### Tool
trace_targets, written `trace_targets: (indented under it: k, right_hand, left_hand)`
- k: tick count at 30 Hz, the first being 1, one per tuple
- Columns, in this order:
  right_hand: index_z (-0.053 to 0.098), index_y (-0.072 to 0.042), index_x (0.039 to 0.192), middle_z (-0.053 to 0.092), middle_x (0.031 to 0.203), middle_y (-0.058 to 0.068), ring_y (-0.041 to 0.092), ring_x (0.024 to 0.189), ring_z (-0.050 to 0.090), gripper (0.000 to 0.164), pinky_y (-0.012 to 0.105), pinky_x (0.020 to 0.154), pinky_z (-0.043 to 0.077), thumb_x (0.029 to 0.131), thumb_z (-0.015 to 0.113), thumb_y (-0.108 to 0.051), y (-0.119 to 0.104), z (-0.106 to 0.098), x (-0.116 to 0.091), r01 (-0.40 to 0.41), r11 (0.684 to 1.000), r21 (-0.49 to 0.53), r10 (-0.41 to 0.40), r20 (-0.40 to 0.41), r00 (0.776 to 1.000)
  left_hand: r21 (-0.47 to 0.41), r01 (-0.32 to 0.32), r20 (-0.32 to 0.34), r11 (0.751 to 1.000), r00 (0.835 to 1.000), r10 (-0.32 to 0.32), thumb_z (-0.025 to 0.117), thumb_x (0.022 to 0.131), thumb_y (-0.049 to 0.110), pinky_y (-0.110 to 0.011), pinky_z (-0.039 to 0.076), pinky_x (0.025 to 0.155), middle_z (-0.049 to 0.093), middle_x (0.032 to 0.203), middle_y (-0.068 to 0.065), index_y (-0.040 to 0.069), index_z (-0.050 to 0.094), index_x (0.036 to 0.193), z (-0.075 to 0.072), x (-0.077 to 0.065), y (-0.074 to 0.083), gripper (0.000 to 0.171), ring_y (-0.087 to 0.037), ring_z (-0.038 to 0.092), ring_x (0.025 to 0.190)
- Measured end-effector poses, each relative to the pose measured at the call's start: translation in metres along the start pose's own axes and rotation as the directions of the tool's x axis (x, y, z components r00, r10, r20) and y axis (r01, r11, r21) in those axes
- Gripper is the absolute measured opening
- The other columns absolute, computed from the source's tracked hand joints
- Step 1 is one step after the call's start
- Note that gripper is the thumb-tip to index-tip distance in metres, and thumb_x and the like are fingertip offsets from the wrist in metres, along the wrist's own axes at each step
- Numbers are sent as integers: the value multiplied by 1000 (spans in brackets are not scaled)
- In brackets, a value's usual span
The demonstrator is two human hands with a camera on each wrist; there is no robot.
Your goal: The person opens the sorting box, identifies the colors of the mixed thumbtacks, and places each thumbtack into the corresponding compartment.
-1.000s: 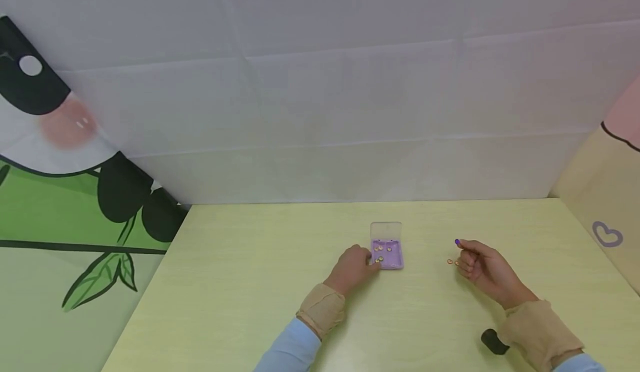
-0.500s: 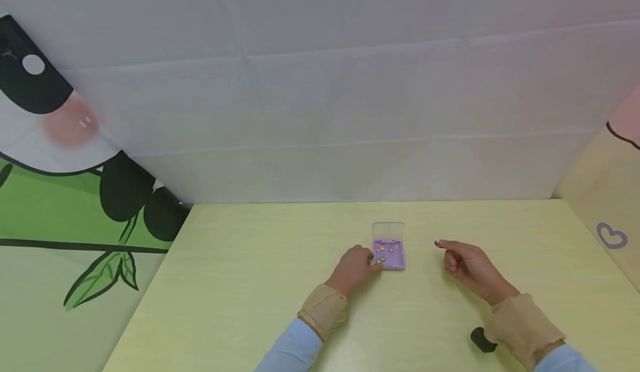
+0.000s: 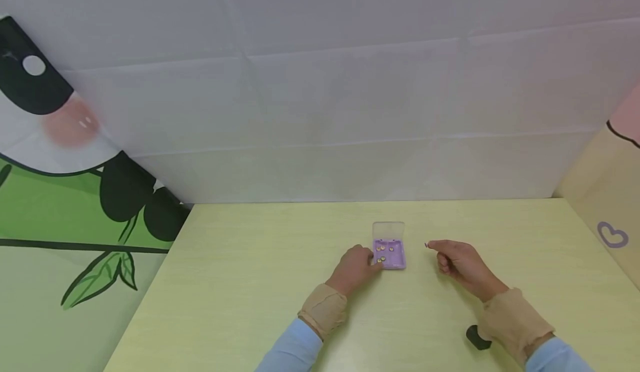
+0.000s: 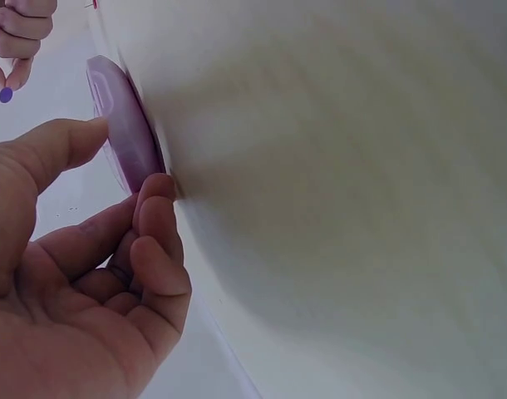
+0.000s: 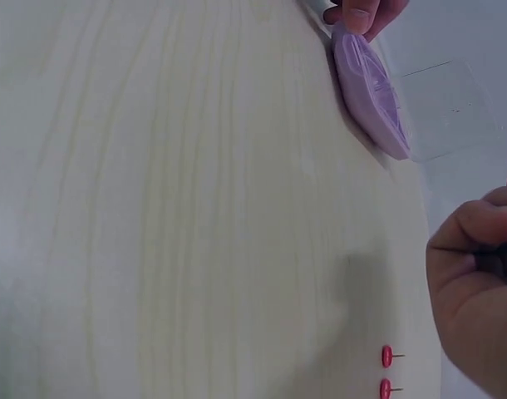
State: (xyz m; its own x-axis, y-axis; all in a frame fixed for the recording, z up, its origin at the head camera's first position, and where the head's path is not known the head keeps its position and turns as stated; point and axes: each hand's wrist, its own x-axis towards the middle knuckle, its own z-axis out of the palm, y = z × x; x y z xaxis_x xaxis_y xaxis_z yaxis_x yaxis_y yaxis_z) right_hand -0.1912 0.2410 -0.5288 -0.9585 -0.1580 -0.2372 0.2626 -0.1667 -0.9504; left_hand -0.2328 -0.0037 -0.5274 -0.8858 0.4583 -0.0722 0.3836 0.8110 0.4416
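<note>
My left hand [image 3: 351, 269] grips the near left corner of a small purple plastic box [image 3: 397, 262], thumb on one side and fingers on the other. The box's clear lid [image 3: 388, 230] stands raised at the back. Inside, several small gold-toned pieces [image 3: 391, 249] lie in its compartments. To the right of the box, my right hand [image 3: 464, 266] is raised over the table, pinching a purple thumbtack [image 4: 6, 95] between thumb and forefinger. Two red thumbtacks [image 5: 387, 356] lie pin-out on the table below the right hand; the hand hides them in the head view.
The pale wooden table [image 3: 240, 283] runs back to a white cloth wall [image 3: 320, 111]. A black object [image 3: 478, 337] shows beside the right wrist wrap. Printed cartoon panels flank the table on both sides.
My right hand has moved left towards the box with the purple thumbtack, covering the red thumbtacks in the head view. My left hand keeps its grip on the box.
</note>
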Motion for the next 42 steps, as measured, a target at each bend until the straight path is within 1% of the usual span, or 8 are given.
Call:
trace_targets:
  k: [3,6,10,13,25,30,36,42]
  right_hand:
    - [71,-19,88,50,54,-14,3,54,44,19,16,51,42,96,54,-17,-2,0,5,-16,999,-33,15,-32,999]
    - [69,-8,97,48,55,-13,3,54,44,17,16,51,42,95,56,-20,-4,0,10,-17,996,-92,11,-62,998]
    - [62,9,113,46,55,-13,4,54,42,39,17,51,40,95,57,-26,-7,2,17,-23,977,-210,1,-107,994]
    - [57,15,118,45,54,-13,4,53,41,49,19,51,39,95,56,-27,-9,4,23,-26,953,-303,-13,-128,992]
    - [64,9,108,45,55,-8,10,55,42,38,26,55,39,93,59,-25,-12,16,47,-75,853,-516,-32,-195,980]
    - [67,6,106,51,60,-4,11,58,46,36,27,56,39,91,60,-25,-11,22,53,-80,811,-579,-54,-210,976]
    - [68,6,101,63,67,6,11,58,49,31,28,55,40,89,61,-22,-9,28,59,-54,754,-655,-109,-206,972]
    - [68,8,96,62,62,6,10,54,48,27,27,50,38,88,61,-17,-8,33,61,-24,734,-679,-139,-184,973]
  left_hand:
    - [3,7,-3,1000,1000,-7,65,86,26,-23,29,53,37,62,1,2,61,69,-1,4,1,30,-11,35,60]
    - [-7,21,-3,1000,1000,-21,66,86,26,-23,28,53,37,63,1,1,62,70,-1,7,2,30,-12,34,60]
    - [-16,32,-4,999,999,-32,66,86,25,-23,28,52,37,63,1,0,63,71,-1,12,3,29,-12,34,60]
    - [-13,32,-8,999,999,-32,66,87,25,-24,28,52,37,63,1,0,64,73,-1,15,3,29,-12,34,60]
    - [-10,42,-24,999,999,-43,66,85,25,-25,34,54,43,64,0,-1,68,78,-2,25,3,28,-12,38,61]
    - [-20,54,-19,998,998,-54,66,85,25,-26,34,55,42,65,0,-2,68,79,-1,27,3,27,-13,38,61]
    - [-41,62,-16,997,998,-63,67,85,24,-27,35,56,43,65,0,-3,69,82,-2,26,4,27,-14,39,62]
    - [-35,52,-22,998,998,-53,67,85,24,-27,36,55,43,65,0,-3,69,82,-3,26,4,28,-13,39,61]
